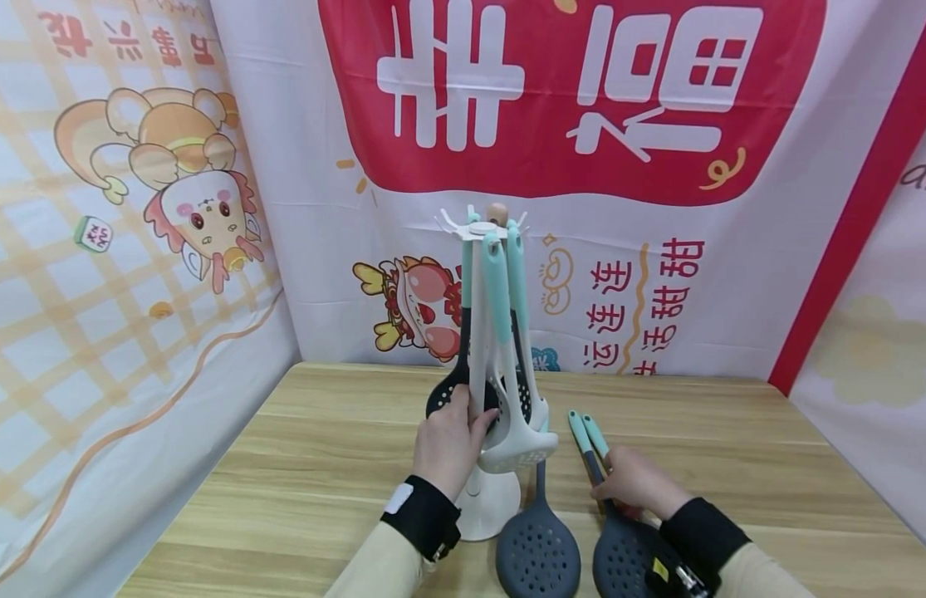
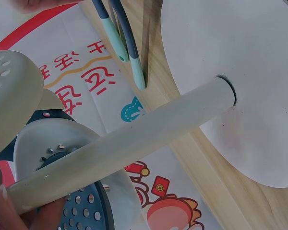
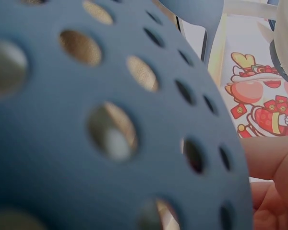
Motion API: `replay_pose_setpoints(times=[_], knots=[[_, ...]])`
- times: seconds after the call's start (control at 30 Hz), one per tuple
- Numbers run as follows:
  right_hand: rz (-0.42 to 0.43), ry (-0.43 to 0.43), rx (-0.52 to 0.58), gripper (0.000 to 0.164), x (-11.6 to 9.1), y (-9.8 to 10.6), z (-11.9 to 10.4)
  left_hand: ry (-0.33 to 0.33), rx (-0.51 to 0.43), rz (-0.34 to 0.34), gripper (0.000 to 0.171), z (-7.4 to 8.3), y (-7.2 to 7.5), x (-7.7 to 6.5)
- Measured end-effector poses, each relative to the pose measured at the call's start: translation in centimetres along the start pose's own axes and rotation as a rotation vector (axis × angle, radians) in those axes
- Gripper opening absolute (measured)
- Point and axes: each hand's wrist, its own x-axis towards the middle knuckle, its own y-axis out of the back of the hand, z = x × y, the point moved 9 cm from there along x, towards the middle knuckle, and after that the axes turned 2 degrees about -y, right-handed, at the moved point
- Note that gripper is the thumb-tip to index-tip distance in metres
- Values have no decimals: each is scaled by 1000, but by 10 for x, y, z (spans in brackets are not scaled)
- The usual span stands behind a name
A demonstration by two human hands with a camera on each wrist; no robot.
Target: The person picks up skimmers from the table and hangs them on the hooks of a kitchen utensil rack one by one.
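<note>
A white utensil stand (image 1: 483,498) with a round base and a hook ring on top stands on the table. My left hand (image 1: 449,444) grips its pole (image 2: 134,132), thumb on the near side. Several teal-handled utensils hang around it, among them a white perforated ladle (image 1: 516,444) and a dark perforated utensil (image 2: 86,206). To the right, my right hand (image 1: 642,482) grips a grey skimmer (image 1: 619,556) by its shaft. Two teal handles (image 1: 580,432) extend past the fingers; I cannot tell whether it holds both. The perforated head (image 3: 120,120) fills much of the right wrist view.
Another grey skimmer (image 1: 539,552) lies in front of the stand, its shaft passing behind the white ladle. The wooden table (image 1: 283,498) meets a printed cloth backdrop (image 1: 627,216) at its far edge. A checked cloth (image 1: 134,332) hangs along the left.
</note>
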Motion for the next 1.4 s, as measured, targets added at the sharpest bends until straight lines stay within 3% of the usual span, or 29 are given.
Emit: replay_pose_setpoints(times=[0.63, 1.1, 1.4], knots=[[4, 56, 7, 47, -4, -2, -1, 1, 0, 2, 35, 1, 0, -1], [-12, 70, 186, 52, -10, 6, -4, 3, 3, -2, 35, 0, 0, -1], [61, 193, 335, 48, -21, 29, -17, 12, 7, -15, 35, 0, 0, 0]])
